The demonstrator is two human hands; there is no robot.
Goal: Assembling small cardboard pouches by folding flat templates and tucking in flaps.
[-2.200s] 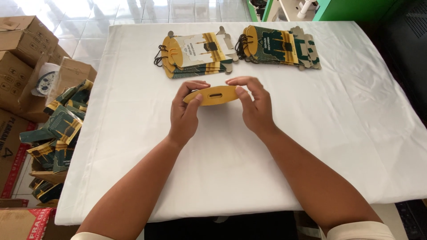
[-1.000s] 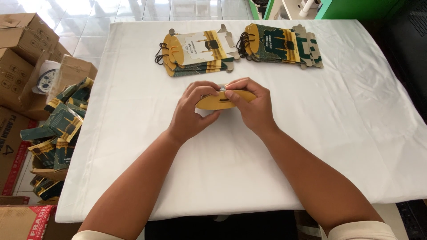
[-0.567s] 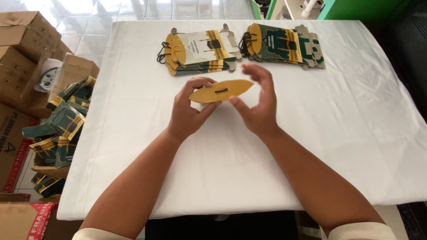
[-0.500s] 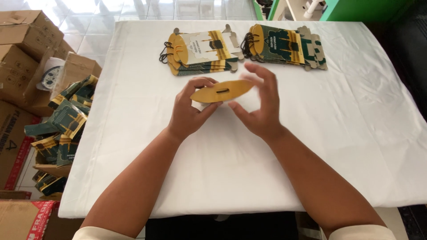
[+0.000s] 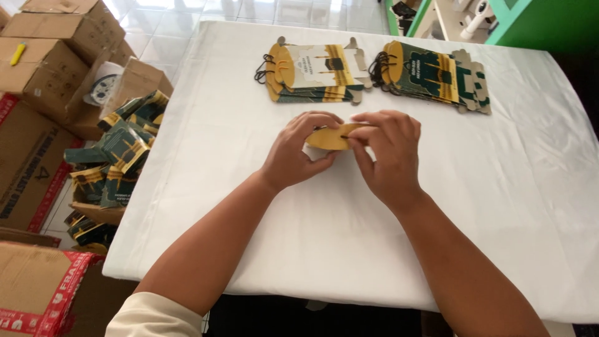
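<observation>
A small yellow oval card piece [image 5: 329, 137] with a slit in it is held between both hands above the white-covered table [image 5: 499, 187]. My left hand [image 5: 298, 150] grips its left end, fingers curled over the top. My right hand [image 5: 388, 153] pinches its right end with thumb and fingers closed over it. Behind the hands lie two flat stacks: a yellow, white and green cardboard stack [image 5: 312, 73] with black cords, and a darker green and yellow stack [image 5: 430, 78].
Left of the table, an open box holds several folded green and yellow cartons [image 5: 115, 162]. Brown cardboard boxes [image 5: 53, 43] stand on the tiled floor at the far left. A green wall and furniture legs show at the top right.
My right hand, lifted off the yellow piece half a second ago, has closed back onto its right end. The piece has come lower and flatter.
</observation>
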